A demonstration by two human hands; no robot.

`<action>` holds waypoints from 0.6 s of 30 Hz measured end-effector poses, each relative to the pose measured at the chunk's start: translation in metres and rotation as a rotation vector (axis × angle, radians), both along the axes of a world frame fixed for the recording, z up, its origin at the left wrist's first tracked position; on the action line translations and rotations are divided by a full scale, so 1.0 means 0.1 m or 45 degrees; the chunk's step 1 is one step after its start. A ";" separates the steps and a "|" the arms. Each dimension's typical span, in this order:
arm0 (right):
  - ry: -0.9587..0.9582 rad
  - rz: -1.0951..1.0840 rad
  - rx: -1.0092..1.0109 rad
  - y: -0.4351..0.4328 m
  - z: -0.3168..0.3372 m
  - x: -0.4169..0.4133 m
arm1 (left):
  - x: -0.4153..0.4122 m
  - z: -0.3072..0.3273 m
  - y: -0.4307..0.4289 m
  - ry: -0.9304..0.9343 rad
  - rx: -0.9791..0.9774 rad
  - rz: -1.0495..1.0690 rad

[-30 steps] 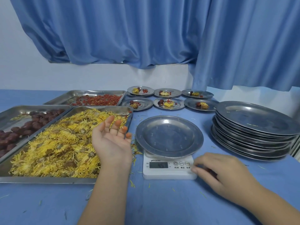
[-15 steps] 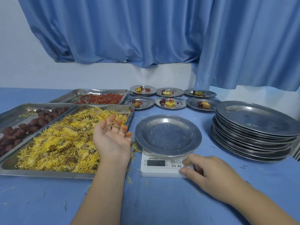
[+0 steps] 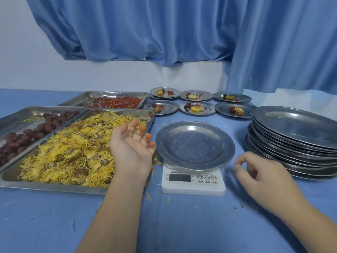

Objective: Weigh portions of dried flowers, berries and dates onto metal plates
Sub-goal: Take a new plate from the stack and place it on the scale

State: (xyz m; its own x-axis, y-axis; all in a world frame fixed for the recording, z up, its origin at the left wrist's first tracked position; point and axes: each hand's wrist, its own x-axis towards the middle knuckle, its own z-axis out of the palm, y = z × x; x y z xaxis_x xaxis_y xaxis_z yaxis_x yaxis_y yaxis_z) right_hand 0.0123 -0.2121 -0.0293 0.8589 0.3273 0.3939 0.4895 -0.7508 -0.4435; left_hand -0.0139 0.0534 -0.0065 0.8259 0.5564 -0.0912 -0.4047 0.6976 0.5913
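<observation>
An empty metal plate (image 3: 195, 145) sits on a white digital scale (image 3: 193, 181) in the middle of the blue table. Left of it lies a tray of yellow dried flowers (image 3: 69, 154). My left hand (image 3: 132, 147) rests palm up on the tray's right edge, fingers apart, holding nothing. My right hand (image 3: 262, 172) hovers just right of the scale, fingers loosely curled, with nothing in it. A tray of dark red dates (image 3: 27, 132) is at far left and a tray of red berries (image 3: 116, 102) behind it.
A tall stack of metal plates (image 3: 295, 141) stands at the right. Several filled plates (image 3: 197, 107) sit in two rows at the back, below a blue curtain (image 3: 182, 30). Loose petals are scattered over the table near the scale.
My right hand has drawn back from the scale's buttons to the right. My left hand has stayed on the flower tray. The view has shifted slightly.
</observation>
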 end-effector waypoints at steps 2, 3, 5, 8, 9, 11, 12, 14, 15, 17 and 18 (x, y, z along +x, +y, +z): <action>0.042 -0.074 -0.092 0.04 -0.02 0.04 | 0.00 0.01 0.00 0.005 0.013 0.000; 0.057 -0.084 -0.141 0.07 -0.03 0.06 | 0.00 0.01 0.00 0.007 0.020 0.003; 0.052 -0.086 -0.178 0.11 -0.04 0.07 | -0.01 0.01 -0.01 0.010 0.040 0.015; 0.041 -0.093 -0.178 0.14 -0.05 0.04 | -0.02 0.02 -0.02 -0.002 0.078 0.024; 0.046 -0.095 -0.192 0.15 -0.05 0.03 | -0.03 0.01 -0.03 -0.005 0.095 0.026; 0.042 -0.101 -0.215 0.15 -0.04 0.01 | -0.04 0.01 -0.05 -0.009 0.140 0.041; 0.010 -0.111 -0.202 0.16 -0.02 0.00 | -0.05 0.01 -0.06 -0.007 0.176 0.060; -0.136 -0.121 -0.108 0.19 0.04 -0.04 | -0.05 0.02 -0.09 0.022 0.301 0.124; -0.221 -0.111 -0.058 0.22 0.09 -0.06 | -0.05 0.02 -0.11 0.048 0.386 0.153; -0.351 -0.061 0.026 0.34 0.22 -0.07 | -0.07 0.04 -0.16 0.095 0.560 0.175; -0.399 -0.034 0.061 0.42 0.29 -0.05 | -0.08 0.05 -0.20 0.102 0.637 0.176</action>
State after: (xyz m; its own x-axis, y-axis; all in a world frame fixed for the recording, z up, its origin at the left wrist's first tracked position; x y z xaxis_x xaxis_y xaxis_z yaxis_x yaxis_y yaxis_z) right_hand 0.0070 -0.1702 -0.0005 0.7013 0.2810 0.6552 0.5883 -0.7472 -0.3092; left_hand -0.0221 0.0337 -0.0018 0.7432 0.6512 0.1539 -0.4128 0.2652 0.8714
